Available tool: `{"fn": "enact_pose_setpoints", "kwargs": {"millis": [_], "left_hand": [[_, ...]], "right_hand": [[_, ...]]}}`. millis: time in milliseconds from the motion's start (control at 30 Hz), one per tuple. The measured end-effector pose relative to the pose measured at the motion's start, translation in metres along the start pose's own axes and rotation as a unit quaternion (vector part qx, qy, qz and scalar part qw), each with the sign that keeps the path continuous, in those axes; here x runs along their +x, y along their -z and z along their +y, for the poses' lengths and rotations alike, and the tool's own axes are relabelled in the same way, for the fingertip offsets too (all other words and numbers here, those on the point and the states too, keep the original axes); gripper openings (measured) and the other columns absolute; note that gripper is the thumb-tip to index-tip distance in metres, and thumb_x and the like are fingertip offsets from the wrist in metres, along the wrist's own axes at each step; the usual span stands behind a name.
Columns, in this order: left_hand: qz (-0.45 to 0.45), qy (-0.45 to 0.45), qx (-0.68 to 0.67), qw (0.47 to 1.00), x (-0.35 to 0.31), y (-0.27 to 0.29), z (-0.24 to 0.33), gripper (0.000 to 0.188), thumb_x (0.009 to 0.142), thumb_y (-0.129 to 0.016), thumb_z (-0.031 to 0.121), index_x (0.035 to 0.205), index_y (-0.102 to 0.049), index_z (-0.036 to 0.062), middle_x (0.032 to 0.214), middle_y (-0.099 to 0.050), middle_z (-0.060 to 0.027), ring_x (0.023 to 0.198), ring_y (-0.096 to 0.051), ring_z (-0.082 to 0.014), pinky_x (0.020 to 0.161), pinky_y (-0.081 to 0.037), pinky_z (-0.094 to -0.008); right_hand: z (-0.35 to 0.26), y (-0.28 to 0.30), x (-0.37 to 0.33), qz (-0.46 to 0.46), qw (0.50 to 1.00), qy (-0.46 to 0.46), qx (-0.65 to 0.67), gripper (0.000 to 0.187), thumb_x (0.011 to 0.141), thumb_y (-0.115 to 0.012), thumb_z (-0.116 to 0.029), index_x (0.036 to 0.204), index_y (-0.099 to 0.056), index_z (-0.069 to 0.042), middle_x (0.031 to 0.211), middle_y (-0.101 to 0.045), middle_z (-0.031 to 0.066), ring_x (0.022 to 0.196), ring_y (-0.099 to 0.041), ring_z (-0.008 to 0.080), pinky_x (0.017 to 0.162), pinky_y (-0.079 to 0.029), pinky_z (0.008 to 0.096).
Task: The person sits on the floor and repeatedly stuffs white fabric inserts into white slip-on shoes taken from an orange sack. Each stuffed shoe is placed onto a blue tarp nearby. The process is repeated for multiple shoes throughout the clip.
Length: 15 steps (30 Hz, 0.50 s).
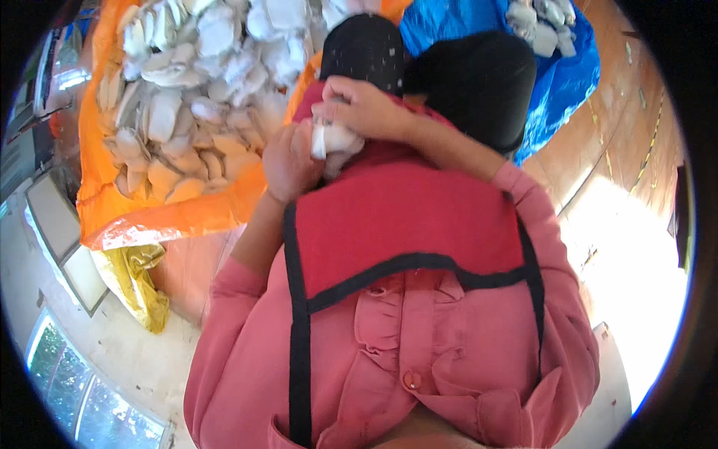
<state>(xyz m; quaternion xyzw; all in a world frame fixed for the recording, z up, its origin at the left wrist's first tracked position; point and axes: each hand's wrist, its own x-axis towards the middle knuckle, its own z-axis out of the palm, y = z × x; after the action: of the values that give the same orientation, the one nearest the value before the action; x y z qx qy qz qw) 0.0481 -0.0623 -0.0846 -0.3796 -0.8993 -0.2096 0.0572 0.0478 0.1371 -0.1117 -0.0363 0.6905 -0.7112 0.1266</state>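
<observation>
- Two bare hands meet above the lap, where we find a small white padded piece (340, 142) between them; its full outline is hidden by the fingers.
- Right hand (363, 111): it crosses from the right, with its fingers bent over the far end of the piece. We judge that this grasp steadies the work from above.
- Left hand (292, 161): its curled fingers grasp the left side of the piece, perhaps as a counter-hold. We cannot tell how firmly it presses, nor where each fingertip rests.
- Red apron (411, 213), edged in black: it covers the chest and lap, beneath the piece. We suppose that it gives a soft rest and keeps lint from the pink shirt (232, 337).
- Dark rounded forms, which we take for the knees (479, 82), rise beyond the apron; white flecks dot the left one, probably shed from the padding.
- Far left, an orange plastic sheet (97, 217) bears a heap of pale oval pads (217, 97). We judge that it guards them from the floor (628, 112) and keeps them near the left hand.
- Far right, a blue plastic sheet (572, 82) bears fewer pale pieces (546, 30); the separate sheet suggests to us a separate lot.
- Near left, a crumpled yellow plastic sack (138, 284) lies beside the orange sheet; its purpose we cannot tell.
</observation>
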Motion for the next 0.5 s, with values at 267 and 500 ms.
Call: {"fn": "enact_pose_setpoints", "kwargs": {"millis": [267, 500], "left_hand": [[-0.124, -0.08, -0.038, 0.988, 0.03, 0.032, -0.017, 0.029, 0.073, -0.071, 0.02, 0.097, -0.06, 0.0077, 0.083, -0.063, -0.0113, 0.075, -0.065, -0.0326, 0.063, -0.051, -0.045], [-0.308, -0.067, -0.156, 0.936, 0.085, 0.057, -0.018, 0.042, 0.074, -0.078, 0.042, 0.103, -0.061, 0.016, 0.096, -0.067, -0.0125, 0.09, -0.064, -0.0363, 0.076, -0.05, -0.0458]], "right_hand": [[-0.019, 0.006, -0.006, 0.092, 0.972, 0.039, -0.213, 0.038, 0.083, -0.072, -0.037, 0.098, -0.057, -0.005, 0.09, -0.061, 0.0177, 0.083, -0.062, 0.0321, 0.076, -0.05, 0.0392], [-0.039, 0.037, -0.012, -0.043, 0.963, -0.066, -0.259, 0.064, 0.081, -0.071, -0.058, 0.106, -0.052, -0.002, 0.095, -0.065, 0.0252, 0.089, -0.065, 0.0398, 0.076, -0.05, 0.045]]}}
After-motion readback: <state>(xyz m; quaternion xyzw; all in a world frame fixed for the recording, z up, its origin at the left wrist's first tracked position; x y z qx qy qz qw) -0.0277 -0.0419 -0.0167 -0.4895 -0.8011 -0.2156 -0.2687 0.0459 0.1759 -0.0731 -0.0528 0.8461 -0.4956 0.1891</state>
